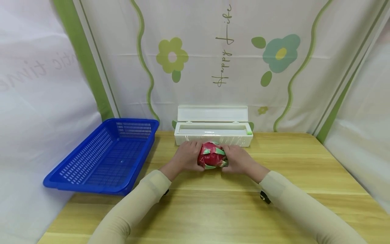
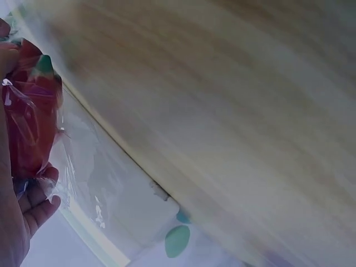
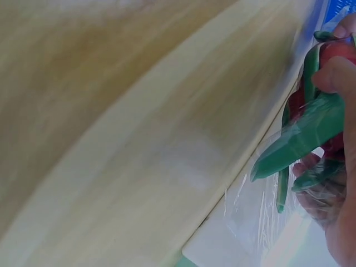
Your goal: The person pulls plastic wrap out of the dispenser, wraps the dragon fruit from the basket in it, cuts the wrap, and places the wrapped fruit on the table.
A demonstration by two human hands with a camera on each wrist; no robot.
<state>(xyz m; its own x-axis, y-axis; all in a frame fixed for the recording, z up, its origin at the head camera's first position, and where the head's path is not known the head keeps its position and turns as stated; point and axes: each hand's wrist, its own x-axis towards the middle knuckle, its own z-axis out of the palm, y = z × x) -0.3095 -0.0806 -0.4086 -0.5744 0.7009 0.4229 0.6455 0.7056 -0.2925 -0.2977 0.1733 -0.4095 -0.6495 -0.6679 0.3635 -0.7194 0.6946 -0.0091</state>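
A red dragon fruit (image 1: 211,156) with green scales is held between both hands, in front of a white cling film box (image 1: 213,139). My left hand (image 1: 188,156) grips its left side, and my right hand (image 1: 238,159) grips its right side. Clear film (image 2: 65,161) covers the fruit and stretches toward the box in the left wrist view. In the right wrist view, long green scales (image 3: 303,139) stick out beneath the film beside the thumb. The box's lid (image 1: 212,114) stands raised at the back.
A blue plastic basket (image 1: 129,179) with slotted walls stands at the left of the wooden table (image 1: 219,210). Behind the box hangs a white cloth (image 1: 201,91) printed with flowers. A small green piece (image 1: 249,133) sits at the box's right end.
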